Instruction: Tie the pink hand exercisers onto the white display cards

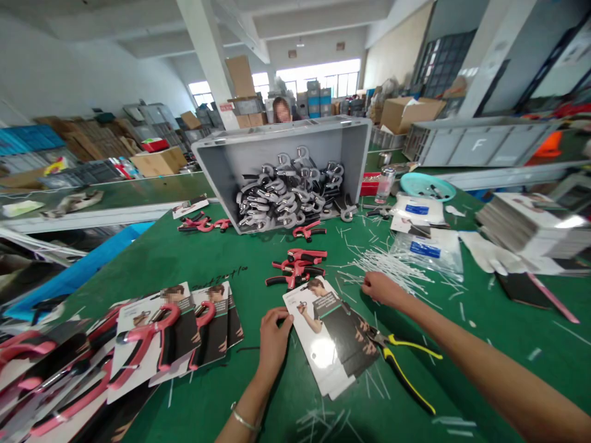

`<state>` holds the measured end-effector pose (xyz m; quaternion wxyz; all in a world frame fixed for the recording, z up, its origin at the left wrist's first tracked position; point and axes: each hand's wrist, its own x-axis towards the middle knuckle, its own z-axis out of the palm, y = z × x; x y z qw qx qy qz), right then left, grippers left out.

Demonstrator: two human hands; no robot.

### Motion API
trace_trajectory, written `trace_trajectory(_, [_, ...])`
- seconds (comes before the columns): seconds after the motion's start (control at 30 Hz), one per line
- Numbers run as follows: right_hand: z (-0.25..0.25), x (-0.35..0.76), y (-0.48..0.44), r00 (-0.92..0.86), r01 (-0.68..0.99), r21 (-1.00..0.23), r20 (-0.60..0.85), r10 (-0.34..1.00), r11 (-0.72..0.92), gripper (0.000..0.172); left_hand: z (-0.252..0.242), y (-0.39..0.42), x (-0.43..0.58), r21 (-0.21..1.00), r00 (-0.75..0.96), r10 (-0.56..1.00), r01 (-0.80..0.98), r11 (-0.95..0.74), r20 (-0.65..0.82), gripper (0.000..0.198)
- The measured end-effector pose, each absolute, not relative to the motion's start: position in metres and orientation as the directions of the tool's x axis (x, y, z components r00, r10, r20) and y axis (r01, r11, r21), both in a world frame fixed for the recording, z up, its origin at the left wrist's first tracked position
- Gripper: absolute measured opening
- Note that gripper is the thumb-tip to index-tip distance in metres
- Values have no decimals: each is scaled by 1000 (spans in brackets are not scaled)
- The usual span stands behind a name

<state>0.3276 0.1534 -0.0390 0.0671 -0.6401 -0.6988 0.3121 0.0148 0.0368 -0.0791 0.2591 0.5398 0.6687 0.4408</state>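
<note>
My left hand (273,335) is closed at the left edge of a small stack of printed backing cards (323,335), thumb and forefinger on that edge. My right hand (381,288) has its fingers curled together beside a pile of white cable ties (392,266); whatever it pinches is hidden. Yellow-handled cutting pliers (401,363) lie with their jaws on the cards' right side. Just beyond the cards sit several red and black hand grip strengtheners (295,269). To the left, more red grips (148,335) are mounted on cards in an overlapping heap.
A grey crate (355,163) tipped toward me holds many grey grips (286,194). At right are plastic bags with blue labels (425,249), a stack of cards (530,224) and a turquoise basin (427,186). Cable tie scraps (323,424) litter the green table. Another person sits behind the crate.
</note>
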Motion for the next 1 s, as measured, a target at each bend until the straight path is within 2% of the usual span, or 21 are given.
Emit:
trace_trajectory(0.13, [-30, 358, 129, -286, 724, -680, -446, 848, -114, 15, -65, 38, 21, 946, -452, 891, 304, 113, 39, 31])
trace_trajectory(0.23, [-26, 368, 104, -388, 617, -762, -511, 767, -195, 24, -54, 40, 25, 950, -525, 851, 270, 156, 10, 33])
trace_trajectory(0.3, [-25, 366, 92, -453, 450, -829, -533, 715, -333, 31, -54, 40, 29, 947, -496, 868, 270, 176, -20, 31])
trace_trajectory(0.4, [-20, 347, 80, -457, 80, -857, -486, 745, -509, 33, -60, 32, 36, 954, -420, 902, 217, 204, -98, 32])
trace_trajectory(0.5, [-12, 310, 70, -417, -83, -891, -375, 828, -446, 30, -61, 19, 42, 971, -297, 941, 117, 206, -164, 36])
trace_trajectory(0.67, [-7, 239, 50, -376, -59, -993, -77, 923, -107, 23, -43, 0, 31, 977, -237, 962, 125, 170, -137, 34])
trace_trajectory(0.73, [-15, 220, 42, -352, -19, -1000, -7, 936, -15, 21, -37, -7, 22, 976, -230, 964, 135, 171, -137, 33])
trace_trajectory(0.83, [-33, 205, 26, -353, 48, -998, 11, 936, 29, 20, -37, -21, 9, 972, -253, 953, 120, 200, -165, 33])
trace_trajectory(1.0, [-50, 204, -3, -404, 175, -984, -37, 914, 37, 20, -48, -42, 0, 958, -287, 924, 62, 281, -253, 33])
